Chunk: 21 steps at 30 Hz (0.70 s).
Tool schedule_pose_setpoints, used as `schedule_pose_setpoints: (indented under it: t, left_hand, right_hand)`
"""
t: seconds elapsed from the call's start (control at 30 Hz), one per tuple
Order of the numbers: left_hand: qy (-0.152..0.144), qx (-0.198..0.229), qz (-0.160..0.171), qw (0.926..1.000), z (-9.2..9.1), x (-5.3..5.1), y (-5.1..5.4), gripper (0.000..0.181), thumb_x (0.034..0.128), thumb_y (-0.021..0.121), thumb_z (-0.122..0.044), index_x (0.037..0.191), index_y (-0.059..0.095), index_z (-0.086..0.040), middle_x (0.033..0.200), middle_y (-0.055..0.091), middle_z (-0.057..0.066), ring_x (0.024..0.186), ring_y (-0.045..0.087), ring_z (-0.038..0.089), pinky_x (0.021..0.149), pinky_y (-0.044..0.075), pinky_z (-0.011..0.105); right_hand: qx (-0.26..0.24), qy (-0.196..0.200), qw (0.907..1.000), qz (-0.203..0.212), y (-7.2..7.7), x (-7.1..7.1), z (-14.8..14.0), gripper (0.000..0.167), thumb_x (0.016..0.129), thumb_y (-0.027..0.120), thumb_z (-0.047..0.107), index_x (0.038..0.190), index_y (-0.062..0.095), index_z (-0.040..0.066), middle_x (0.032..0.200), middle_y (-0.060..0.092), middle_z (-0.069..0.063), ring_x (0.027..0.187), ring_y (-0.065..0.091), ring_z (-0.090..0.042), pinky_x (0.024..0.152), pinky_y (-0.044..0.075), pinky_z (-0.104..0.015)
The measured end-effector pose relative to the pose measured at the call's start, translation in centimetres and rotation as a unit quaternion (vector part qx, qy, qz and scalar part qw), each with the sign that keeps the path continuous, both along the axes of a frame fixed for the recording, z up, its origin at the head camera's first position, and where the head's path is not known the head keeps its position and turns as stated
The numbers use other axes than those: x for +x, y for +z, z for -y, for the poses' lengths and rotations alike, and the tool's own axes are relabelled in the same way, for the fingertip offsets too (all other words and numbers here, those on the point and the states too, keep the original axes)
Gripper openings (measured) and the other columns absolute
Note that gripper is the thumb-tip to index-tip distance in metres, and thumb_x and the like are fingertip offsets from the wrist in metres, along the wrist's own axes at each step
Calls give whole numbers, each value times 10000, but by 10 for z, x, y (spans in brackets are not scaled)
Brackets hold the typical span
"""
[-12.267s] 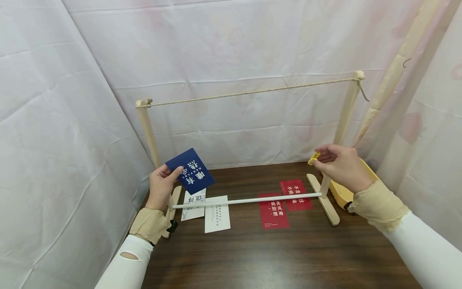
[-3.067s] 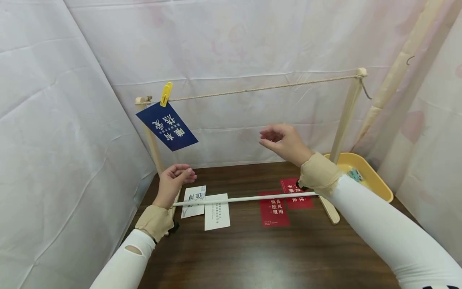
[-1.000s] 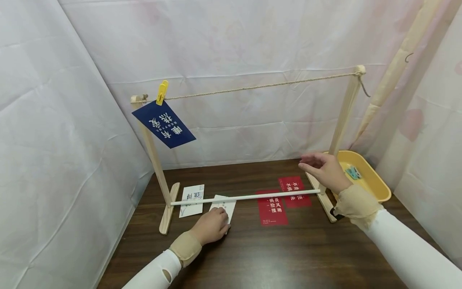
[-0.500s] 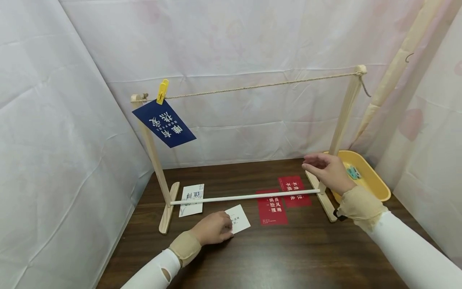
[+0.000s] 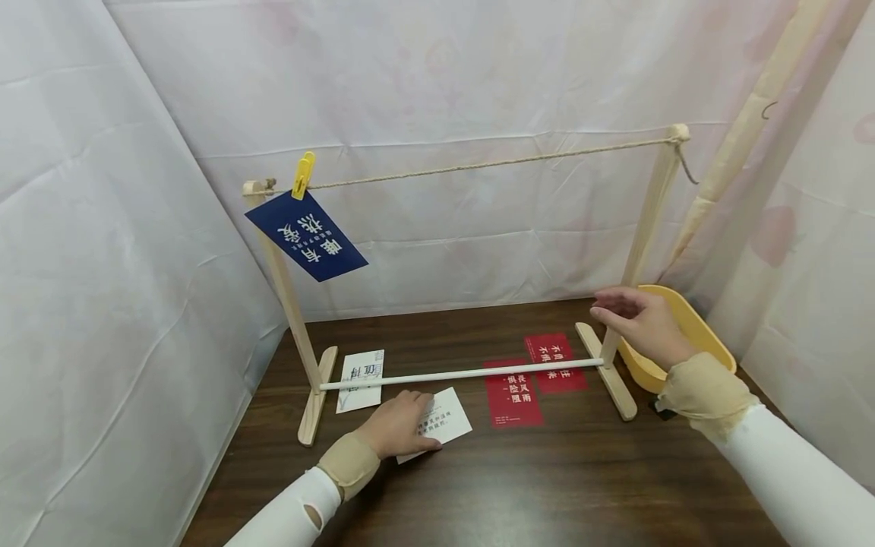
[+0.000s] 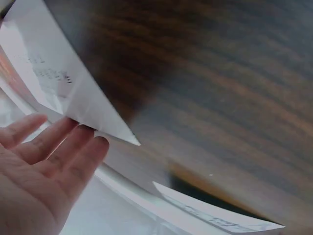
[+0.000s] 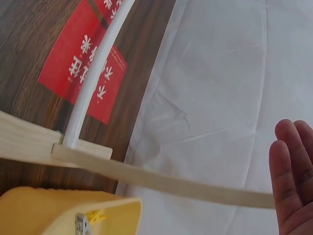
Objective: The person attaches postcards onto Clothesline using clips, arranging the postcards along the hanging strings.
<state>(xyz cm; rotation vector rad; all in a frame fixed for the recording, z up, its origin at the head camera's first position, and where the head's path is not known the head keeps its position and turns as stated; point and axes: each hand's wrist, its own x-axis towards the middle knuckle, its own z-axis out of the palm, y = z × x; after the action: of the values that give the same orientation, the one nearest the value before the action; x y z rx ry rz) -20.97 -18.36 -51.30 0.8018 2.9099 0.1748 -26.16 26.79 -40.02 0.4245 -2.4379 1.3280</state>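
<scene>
White rectangular paper card (image 5: 446, 416), dark-lettered, lies askew at near centre, partly hidden by my left hand (image 5: 398, 425), fingertips touching edge.

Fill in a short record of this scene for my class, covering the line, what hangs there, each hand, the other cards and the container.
Line: rope between left post and right post
Hanging: blue card, tilted, under a yellow clip near the left post
Left hand: touching a white card
Right hand: raised near the right post, holding nothing visible
Other cards: second white card, front red card, rear red card
Container: yellow tray, right of the frame
</scene>
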Motion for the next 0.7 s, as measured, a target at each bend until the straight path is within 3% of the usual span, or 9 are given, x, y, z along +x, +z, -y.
schedule_pose_setpoints:
  t: [0.2,0.4,0.53,0.7]
  left_hand:
    - [12,85,-43,10000,-3,-2,6,906,806,940,-558,1475,597,-54,1312,686,93,1195,654,254,1011,584,442]
    - [99,270,-132,9995,-4,-6,17,837,825,968,-402,1482,597,-40,1310,669,101,1222,672,280,1036,587,464]
    - [203,502,-164,9984,-5,-9,25,632,868,937,-264,1388,649,-48,1185,676,55,1058,687,203,906,612,410]
    - [316,757,-23,9966,-6,-10,31,419,907,889,-177,1245,660,-85,1037,712,4,840,628,100,712,550,333]
  right_hand:
    - [-148,-30,9998,-125,1,2,-10,240,970,824,73,1179,774,-35,1015,835,21,840,698,114,748,550,-79]
    - [-86,-208,9997,-38,4,6,-21,242,976,822,90,1182,771,-29,967,727,304,846,681,131,719,544,-82]
    - [-113,-290,9994,-149,6,6,-29,226,960,819,32,1160,770,-61,942,679,368,823,672,144,696,540,-77]
    - [-113,-372,9989,-258,6,5,-38,234,957,804,-11,1172,754,-91,926,676,387,796,664,157,676,518,-69]
